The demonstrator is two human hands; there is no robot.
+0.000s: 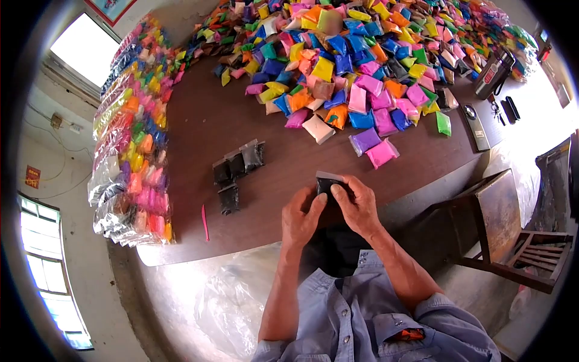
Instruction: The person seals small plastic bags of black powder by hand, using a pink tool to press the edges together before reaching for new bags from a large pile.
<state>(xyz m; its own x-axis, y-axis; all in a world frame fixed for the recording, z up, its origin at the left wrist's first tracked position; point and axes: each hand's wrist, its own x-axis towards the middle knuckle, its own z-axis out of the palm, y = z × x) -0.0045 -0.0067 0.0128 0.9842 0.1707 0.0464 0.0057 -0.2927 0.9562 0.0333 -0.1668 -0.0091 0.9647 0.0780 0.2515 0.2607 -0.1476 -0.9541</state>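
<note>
Both hands grip one small clear packet of black material (pixel 328 181) over the table's front edge. My left hand (pixel 301 216) pinches its left side, thumb on top. On the right side, my right hand (pixel 357 204) presses its thumb onto the packet, fingers curled beneath. To the left on the table lie several similar black packets (pixel 235 164), one (pixel 228 199) set below the others. A thin pink stick-like tool (pixel 205 223) lies near the table's left front corner.
A large heap of colourful packets (pixel 362 72) covers the back of the brown table (pixel 193 114). Bundled packets in clear bags (pixel 132 145) line the left edge. A dark bottle (pixel 496 73) and a phone (pixel 475 128) stand right. A wooden chair (pixel 497 208) is at the right.
</note>
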